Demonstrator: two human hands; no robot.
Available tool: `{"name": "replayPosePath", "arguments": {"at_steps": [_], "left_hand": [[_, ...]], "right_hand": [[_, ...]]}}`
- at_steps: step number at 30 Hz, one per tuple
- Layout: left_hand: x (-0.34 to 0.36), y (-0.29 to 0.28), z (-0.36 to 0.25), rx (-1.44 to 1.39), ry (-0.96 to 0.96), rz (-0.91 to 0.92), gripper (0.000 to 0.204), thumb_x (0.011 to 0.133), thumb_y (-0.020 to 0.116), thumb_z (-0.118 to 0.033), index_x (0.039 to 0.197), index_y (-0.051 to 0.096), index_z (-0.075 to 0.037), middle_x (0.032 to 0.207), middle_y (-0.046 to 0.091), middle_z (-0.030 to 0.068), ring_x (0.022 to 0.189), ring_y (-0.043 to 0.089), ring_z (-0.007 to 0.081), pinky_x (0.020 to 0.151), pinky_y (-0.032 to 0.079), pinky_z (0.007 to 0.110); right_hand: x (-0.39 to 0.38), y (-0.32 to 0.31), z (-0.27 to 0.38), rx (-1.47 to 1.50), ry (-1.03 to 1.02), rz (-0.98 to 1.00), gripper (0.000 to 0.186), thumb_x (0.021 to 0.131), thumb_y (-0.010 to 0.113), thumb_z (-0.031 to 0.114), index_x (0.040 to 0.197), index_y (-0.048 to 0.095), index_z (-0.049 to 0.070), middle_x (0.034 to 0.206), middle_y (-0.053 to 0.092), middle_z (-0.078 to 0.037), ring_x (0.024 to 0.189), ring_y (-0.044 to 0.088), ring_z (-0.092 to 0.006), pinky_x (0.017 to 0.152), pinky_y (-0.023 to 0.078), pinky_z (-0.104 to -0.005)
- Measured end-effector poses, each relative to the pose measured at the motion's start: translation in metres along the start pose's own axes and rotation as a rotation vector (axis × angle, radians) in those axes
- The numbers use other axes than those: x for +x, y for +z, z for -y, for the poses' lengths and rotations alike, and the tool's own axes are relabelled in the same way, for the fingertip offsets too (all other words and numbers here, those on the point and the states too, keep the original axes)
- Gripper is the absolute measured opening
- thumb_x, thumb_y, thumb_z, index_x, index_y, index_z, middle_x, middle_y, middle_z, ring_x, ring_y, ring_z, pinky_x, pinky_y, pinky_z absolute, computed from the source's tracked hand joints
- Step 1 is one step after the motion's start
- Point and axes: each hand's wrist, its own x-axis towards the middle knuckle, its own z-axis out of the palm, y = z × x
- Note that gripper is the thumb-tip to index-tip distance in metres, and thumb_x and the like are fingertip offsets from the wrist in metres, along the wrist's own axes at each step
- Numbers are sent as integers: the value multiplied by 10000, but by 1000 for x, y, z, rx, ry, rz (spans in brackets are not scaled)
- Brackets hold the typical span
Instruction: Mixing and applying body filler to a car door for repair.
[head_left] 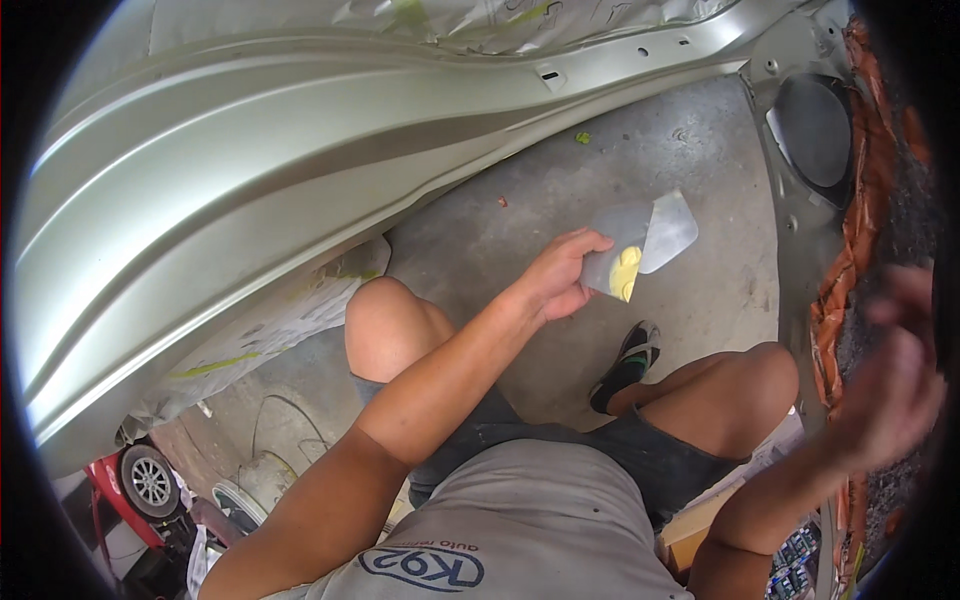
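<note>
My left hand (565, 272) is closed on the edge of a thin grey putty spreader (606, 262), thumb on top. A lump of yellow putty (626, 272) sits on its face near the outer edge. A second, lighter flat plate (672, 232) shows just beyond it. Whether this plate is joined to the spreader or lies apart cannot be made out. My right hand (900, 375) is far to the right, raised beside a dark, rough surface (895, 490) and a strip of crumpled orange-brown covering (860, 215). Motion smears its fingers, so its grip is unclear.
A large silver-green car body panel (250, 150) curves across the left and top. Concrete floor (700, 130) lies between my knees and it. At the right is a round black speaker (815, 130). A red vehicle's wheel (150, 482) and a bucket (265, 475) stand lower left.
</note>
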Motion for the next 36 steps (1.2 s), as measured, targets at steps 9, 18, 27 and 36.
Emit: {"name": "replayPosePath", "arguments": {"at_steps": [9, 18, 27, 36], "left_hand": [[-16, -7, -26, -19, 73, -2, 259, 881, 611, -150, 1103, 567, -24, 1045, 643, 80, 920, 653, 197, 832, 536, 354], [-19, 2, -28, 114, 91, 60, 342, 911, 530, -126, 1230, 502, -8, 1115, 593, 100, 987, 616, 195, 830, 535, 354], [-11, -9, -20, 68, 84, -26, 326, 918, 524, -119, 1223, 495, -6, 1101, 606, 107, 964, 636, 208, 834, 543, 360], [11, -48, 8, 200, 37, -233, 371, 905, 524, -107, 1240, 467, 41, 1109, 602, 140, 904, 656, 221, 763, 571, 374]], "right_hand": [[-51, 166, -8, 431, 514, 342, 450, 831, 585, -2, 1267, 617, 107, 864, 508, -45, 656, 462, -98, 601, 411, -238], [-39, 171, -4, 187, 487, 519, 425, 816, 577, 45, 1228, 640, 130, 920, 545, -88, 676, 573, -226, 652, 480, -351], [-42, 173, -25, 192, 365, 484, 349, 807, 570, 43, 1138, 665, 103, 891, 553, -105, 726, 596, -267, 670, 489, -357], [30, 251, -170, 747, 787, 29, 428, 875, 556, 82, 1301, 594, 109, 812, 533, 25, 641, 468, -67, 559, 388, -212]]}}
